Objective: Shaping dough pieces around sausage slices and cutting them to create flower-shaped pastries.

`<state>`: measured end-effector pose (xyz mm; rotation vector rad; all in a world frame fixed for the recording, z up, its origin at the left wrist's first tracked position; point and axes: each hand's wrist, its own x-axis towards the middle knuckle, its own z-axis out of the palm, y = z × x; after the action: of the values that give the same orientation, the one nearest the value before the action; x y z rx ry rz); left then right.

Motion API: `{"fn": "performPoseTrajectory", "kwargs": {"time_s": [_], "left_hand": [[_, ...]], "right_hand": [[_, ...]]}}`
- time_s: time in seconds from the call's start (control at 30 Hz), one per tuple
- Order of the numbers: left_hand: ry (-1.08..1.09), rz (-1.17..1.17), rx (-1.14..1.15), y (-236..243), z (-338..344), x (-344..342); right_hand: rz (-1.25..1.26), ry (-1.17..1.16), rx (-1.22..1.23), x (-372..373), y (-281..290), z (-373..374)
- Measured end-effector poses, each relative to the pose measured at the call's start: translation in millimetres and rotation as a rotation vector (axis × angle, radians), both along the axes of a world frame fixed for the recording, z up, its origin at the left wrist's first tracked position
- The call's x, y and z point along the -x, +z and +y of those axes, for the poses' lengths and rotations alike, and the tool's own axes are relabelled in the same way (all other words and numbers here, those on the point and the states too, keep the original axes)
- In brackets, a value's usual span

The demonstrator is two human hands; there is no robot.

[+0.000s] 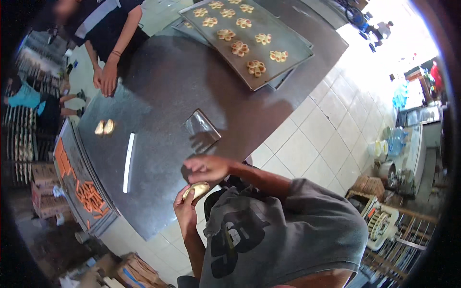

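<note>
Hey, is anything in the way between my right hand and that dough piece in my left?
Nothing visible stands between your right hand and the dough piece; your left hand covers only part of it.

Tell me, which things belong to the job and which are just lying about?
Seemingly part of the job:
held dough piece
two loose dough pieces
orange sticks
tray of flower-shaped dough

Apparently just lying about:
cardboard boxes
bluish jug

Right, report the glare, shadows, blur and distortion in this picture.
Head view: glare washes out the tiled floor toward upper right; same view: a hand-shaped shadow on the table, whose left edge bows; head view again: the right hand looks slightly blurred.
</note>
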<state>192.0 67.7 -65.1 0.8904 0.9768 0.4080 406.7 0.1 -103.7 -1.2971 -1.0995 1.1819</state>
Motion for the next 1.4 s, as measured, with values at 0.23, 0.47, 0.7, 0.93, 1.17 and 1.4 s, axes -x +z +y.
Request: {"fn": "performPoseTrajectory", "kwargs": {"time_s": [0.23,0.47,0.7,0.93,1.17,1.4], "left_hand": [[0.136,0.087,-0.010,10,-27,-23],[-0.061,0.382,-0.303,-2,3,0],[-0.129,0.220,-0.472,-66,65,24],[-0.221,0.280,-0.492,-113,93,49],[-0.237,0.271,-0.806,-106,101,42],[-0.319,0.189,-1.100,-123,95,60]], "right_hand": [[0.004,0.280,0.133,-2,15,-20],[0.220,0.259,0.066,5,-8,7],[-0.028,0.093,0.168,22,-52,55],[-0.266,0.037,0.214,45,-68,78],[-0.628,0.065,0.293,49,-59,79],[-0.697,0.115,0.008,39,-69,61]]}}
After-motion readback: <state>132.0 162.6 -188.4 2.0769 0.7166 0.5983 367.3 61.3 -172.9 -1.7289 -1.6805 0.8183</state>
